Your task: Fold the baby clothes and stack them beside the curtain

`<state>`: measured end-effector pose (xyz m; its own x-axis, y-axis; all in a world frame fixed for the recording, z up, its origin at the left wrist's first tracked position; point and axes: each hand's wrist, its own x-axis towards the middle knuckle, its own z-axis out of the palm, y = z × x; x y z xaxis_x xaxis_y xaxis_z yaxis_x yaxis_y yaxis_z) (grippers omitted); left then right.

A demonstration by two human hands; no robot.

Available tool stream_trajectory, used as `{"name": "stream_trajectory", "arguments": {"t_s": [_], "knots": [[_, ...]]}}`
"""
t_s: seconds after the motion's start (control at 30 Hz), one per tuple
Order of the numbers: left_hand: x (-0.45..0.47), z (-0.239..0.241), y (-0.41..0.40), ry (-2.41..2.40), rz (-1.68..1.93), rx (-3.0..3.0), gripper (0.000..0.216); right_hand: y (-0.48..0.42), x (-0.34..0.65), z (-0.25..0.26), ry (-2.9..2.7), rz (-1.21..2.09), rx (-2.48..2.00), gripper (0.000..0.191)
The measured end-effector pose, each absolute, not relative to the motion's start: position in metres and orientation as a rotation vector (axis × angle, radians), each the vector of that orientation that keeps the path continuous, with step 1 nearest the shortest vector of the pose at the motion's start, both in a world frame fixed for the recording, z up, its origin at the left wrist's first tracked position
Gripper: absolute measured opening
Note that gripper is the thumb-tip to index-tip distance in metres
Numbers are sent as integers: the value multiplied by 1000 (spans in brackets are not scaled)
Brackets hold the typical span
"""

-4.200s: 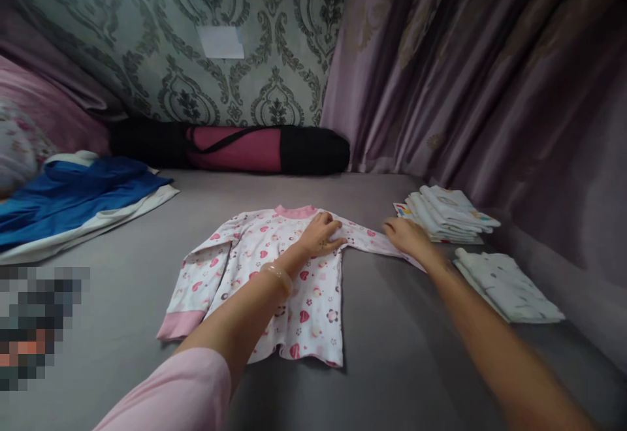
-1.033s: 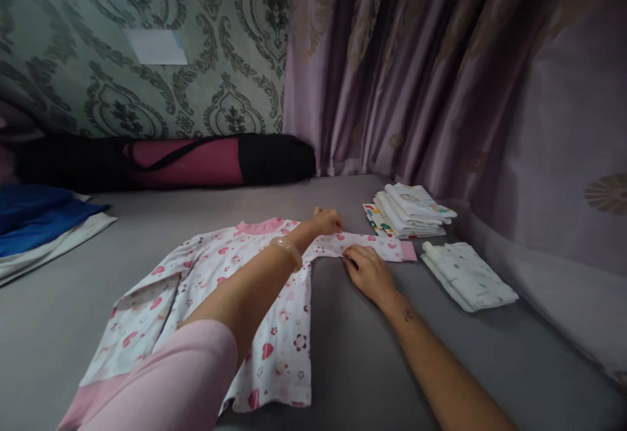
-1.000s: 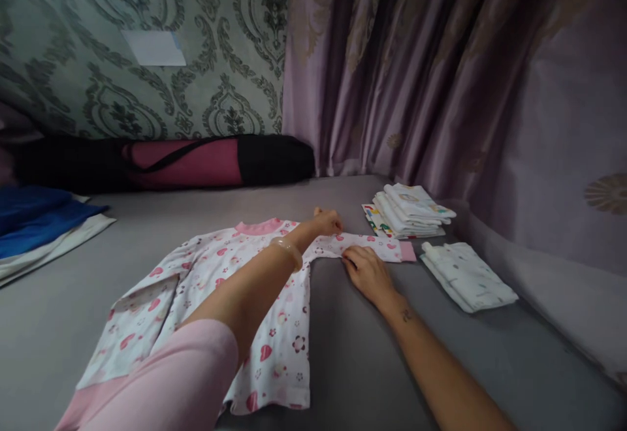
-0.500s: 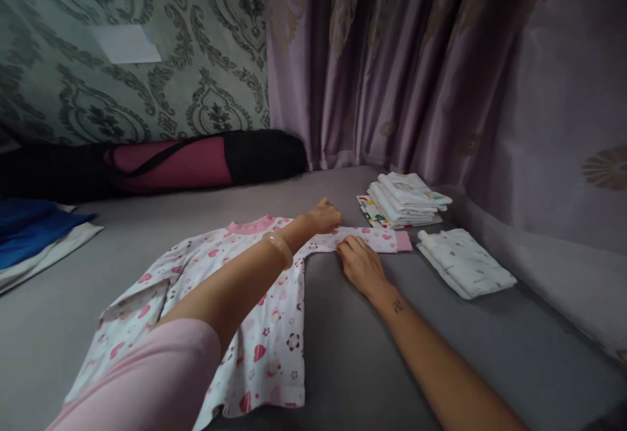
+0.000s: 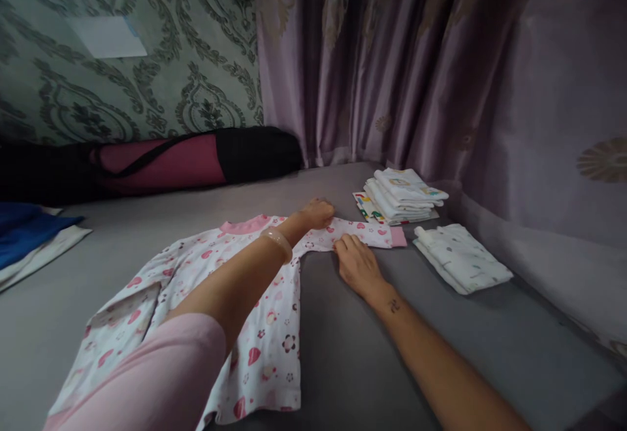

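A white long-sleeved child's shirt [image 5: 267, 346] with pink hearts and flowers, pink collar and pink cuffs lies spread on the grey sheet. My left arm, wearing a bangle, reaches across it. Curled closed at the upper edge of the right-hand sleeve is my left hand [image 5: 318, 213]. My right hand [image 5: 356, 264] pinches that same sleeve's lower edge, slightly nearer the cuff [image 5: 398, 236]. The fingertips of my left hand are partly hidden. The other sleeve lies folded over at the left, partly covered by my arm.
Beyond the cuff sits a stack of folded white cloths [image 5: 404, 192], with a folded patterned garment [image 5: 463, 258] to its right. Blue and white clothes [image 5: 34, 235] lie far left. A black and maroon long bag [image 5: 161, 163] rests along the wall; curtains [image 5: 333, 59] hang behind.
The view has shifted slightly, so everything appears a little further left. Both hands stay at nearly the same places on the sleeve, and the shirt lies as before.
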<state>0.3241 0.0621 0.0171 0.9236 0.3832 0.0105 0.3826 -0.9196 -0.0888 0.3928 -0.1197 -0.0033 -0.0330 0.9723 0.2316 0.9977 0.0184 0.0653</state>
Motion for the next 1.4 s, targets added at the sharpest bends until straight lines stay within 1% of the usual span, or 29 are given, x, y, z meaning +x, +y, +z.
{"name": "stream_trajectory", "arguments": {"t_s": [0.17,0.4,0.57,0.7,0.8,0.93,1.0,1.1,1.2,1.4], "knots": [[330,11,63,-786,28,-3019,27,-123,389,1,-2176,-309,-2138,22],[336,14,54,-722,-14,-3111,29,-128,405,5,-2100,-250,-1979,16],[347,9,50,-829,-12,-3369,21,-131,429,4,-2024,-256,-2052,15],[353,7,50,-893,-31,-3366,17,-131,438,3,-2077,-272,-2121,24],[355,5,48,-943,-101,-3333,20,-134,436,7,-2116,-270,-2153,31],[359,1,39,-1017,-210,-3257,23,-137,433,11,-2117,-251,-2211,32],[361,-3,32,-1067,-257,-3204,22,-137,434,9,-2098,-219,-2217,30],[362,-9,22,-1118,-346,-3123,23,-131,440,5,-1964,-140,-2196,27],[359,-16,15,-1090,-421,-3077,25,-124,445,0,-1773,-88,-2248,32],[356,-17,16,-1033,-458,-3094,29,-122,437,0,-1479,-262,-2574,37]]}}
